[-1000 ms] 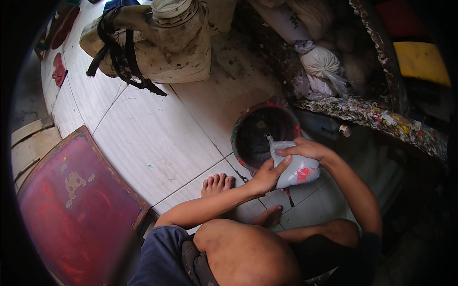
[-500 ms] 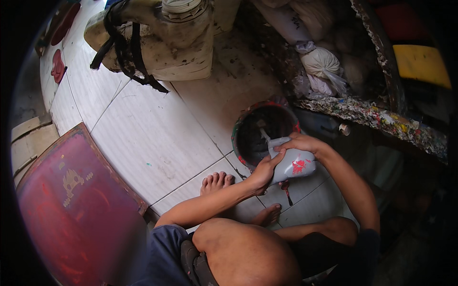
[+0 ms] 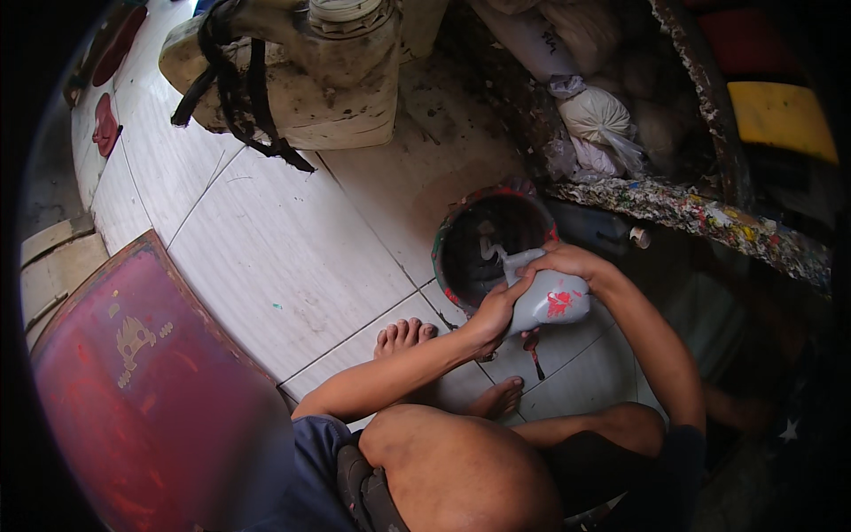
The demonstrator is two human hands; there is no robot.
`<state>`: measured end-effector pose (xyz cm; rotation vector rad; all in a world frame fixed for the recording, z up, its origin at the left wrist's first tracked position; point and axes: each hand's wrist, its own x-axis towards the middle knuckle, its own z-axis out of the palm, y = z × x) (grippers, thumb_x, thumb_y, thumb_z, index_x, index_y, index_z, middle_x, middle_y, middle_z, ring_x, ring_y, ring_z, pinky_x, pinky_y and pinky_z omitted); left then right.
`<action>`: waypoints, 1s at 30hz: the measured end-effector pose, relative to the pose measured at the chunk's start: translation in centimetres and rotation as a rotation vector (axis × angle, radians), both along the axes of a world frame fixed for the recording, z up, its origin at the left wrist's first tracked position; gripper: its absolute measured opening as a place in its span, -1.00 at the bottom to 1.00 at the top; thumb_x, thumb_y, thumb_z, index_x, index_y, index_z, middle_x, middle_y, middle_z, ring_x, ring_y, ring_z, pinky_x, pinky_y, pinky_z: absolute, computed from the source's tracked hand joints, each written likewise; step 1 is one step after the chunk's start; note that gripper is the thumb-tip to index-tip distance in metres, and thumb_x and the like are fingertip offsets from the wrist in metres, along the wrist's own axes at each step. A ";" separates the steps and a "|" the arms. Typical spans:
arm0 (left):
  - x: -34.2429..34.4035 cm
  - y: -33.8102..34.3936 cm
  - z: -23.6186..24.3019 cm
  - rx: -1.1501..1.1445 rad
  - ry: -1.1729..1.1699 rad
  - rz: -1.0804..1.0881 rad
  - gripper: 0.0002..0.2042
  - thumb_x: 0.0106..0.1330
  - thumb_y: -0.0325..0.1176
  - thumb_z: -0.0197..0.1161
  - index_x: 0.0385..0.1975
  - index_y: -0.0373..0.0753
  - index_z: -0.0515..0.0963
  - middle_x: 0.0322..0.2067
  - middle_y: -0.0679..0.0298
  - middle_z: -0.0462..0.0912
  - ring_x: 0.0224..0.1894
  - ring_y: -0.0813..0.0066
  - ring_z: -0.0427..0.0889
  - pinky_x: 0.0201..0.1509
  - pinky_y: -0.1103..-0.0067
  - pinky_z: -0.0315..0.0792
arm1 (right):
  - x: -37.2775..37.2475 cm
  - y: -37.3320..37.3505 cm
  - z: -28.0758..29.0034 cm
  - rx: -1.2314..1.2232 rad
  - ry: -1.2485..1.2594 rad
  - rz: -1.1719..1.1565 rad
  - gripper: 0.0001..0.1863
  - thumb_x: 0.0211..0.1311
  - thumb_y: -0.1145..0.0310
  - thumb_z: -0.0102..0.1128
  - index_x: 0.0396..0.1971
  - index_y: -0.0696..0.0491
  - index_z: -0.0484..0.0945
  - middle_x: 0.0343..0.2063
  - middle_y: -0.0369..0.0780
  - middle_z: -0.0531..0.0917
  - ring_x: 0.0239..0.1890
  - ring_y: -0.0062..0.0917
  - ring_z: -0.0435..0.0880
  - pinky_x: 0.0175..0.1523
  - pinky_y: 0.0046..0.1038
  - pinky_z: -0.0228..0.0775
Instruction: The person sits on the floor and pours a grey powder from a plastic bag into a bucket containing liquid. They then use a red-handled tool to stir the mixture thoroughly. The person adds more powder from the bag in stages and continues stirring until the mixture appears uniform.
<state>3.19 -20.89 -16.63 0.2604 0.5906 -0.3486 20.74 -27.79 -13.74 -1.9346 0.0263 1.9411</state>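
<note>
In the head view, the grey pouch [image 3: 548, 300] has been brought closer over the rim of the dark bucket [image 3: 490, 241] and tipped toward it since a second ago. It is gripped from below by the left hand [image 3: 496, 312] and closed upon from above by the right hand [image 3: 567, 260], so emptying appears underway.

Bucket [image 3: 483, 253] interior — dark; pouch [image 3: 550, 301] partly behind hands

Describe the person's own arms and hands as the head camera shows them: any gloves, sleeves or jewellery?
Both forearms are bare from elbow to wrist: no sleeves, gloves, watch or bands show. The left hand and the right hand are ungloved, and no rings can be made out. Clothing appears only lower down: dark blue shorts with a dark waistband.
</note>
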 end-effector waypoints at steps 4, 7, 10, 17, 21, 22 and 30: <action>0.5 0.0 0.4 0.025 -0.034 0.018 -0.53 0.41 0.07 0.04 -0.19 -0.33 0.41 -0.50 0.23 0.57 -0.60 0.50 0.56 -0.65 0.64 0.35 | 0.8 -0.4 -0.5 -0.041 0.003 0.077 -0.59 0.08 0.23 0.33 -0.17 0.24 0.60 -0.35 -0.19 0.68 -0.37 -0.58 0.64 -0.29 -0.57 0.46; 0.8 -0.4 0.9 0.124 -0.057 0.014 -0.56 0.43 0.03 0.03 -0.18 -0.33 0.41 -0.48 0.23 0.58 -0.58 0.52 0.57 -0.62 0.63 0.36 | 0.6 -0.9 -1.3 0.026 -0.100 0.227 -0.47 0.07 -0.02 0.29 -0.33 0.25 0.67 -0.41 -0.11 0.69 -0.41 -0.47 0.66 -0.29 -0.46 0.44; 0.5 -1.1 -0.1 0.188 0.045 -0.212 -0.60 0.46 -0.05 0.00 -0.14 -0.35 0.42 -0.44 0.22 0.59 -0.54 0.52 0.57 -0.57 0.59 0.39 | 0.4 1.7 1.7 -0.017 -0.221 0.625 -0.35 0.06 -0.18 0.24 -0.33 0.24 0.68 -0.37 -0.04 0.70 -0.36 -0.36 0.67 -0.23 -0.39 0.46; 0.4 -2.0 0.0 0.473 -0.044 -0.160 -0.61 0.49 -0.13 -0.02 -0.13 -0.44 0.45 -0.42 0.23 0.57 -0.45 0.59 0.52 -0.42 0.59 0.40 | -0.6 2.7 3.0 0.005 -0.236 0.632 -0.32 0.00 -0.26 0.29 -0.33 0.19 0.69 -0.35 -0.02 0.70 -0.28 -0.34 0.68 -0.12 -0.43 0.45; 0.8 -1.8 0.3 0.516 -0.004 -0.170 -0.59 0.48 -0.11 -0.01 -0.13 -0.45 0.45 -0.39 0.24 0.56 -0.40 0.62 0.49 -0.33 0.60 0.40 | -0.1 2.0 2.6 0.111 -0.253 0.538 -0.42 0.04 -0.15 0.32 -0.35 0.18 0.69 -0.38 -0.05 0.70 -0.31 -0.40 0.66 -0.15 -0.43 0.43; 0.9 -1.8 0.3 0.492 0.008 -0.167 -0.58 0.48 -0.10 -0.01 -0.13 -0.45 0.44 -0.39 0.24 0.56 -0.39 0.62 0.49 -0.32 0.60 0.40 | -0.1 2.0 2.6 0.114 -0.253 0.532 -0.44 0.05 -0.12 0.33 -0.36 0.18 0.69 -0.38 -0.06 0.70 -0.31 -0.42 0.66 -0.15 -0.43 0.43; 1.0 -2.6 -1.5 0.292 -0.006 -0.096 -0.58 0.46 -0.04 0.02 -0.10 -0.38 0.38 -0.37 0.25 0.57 -0.39 0.59 0.55 -0.38 0.62 0.43 | -0.2 1.2 1.0 0.144 -0.343 0.482 -0.54 0.07 0.03 0.34 -0.34 0.20 0.68 -0.39 -0.08 0.70 -0.29 -0.43 0.65 -0.13 -0.42 0.41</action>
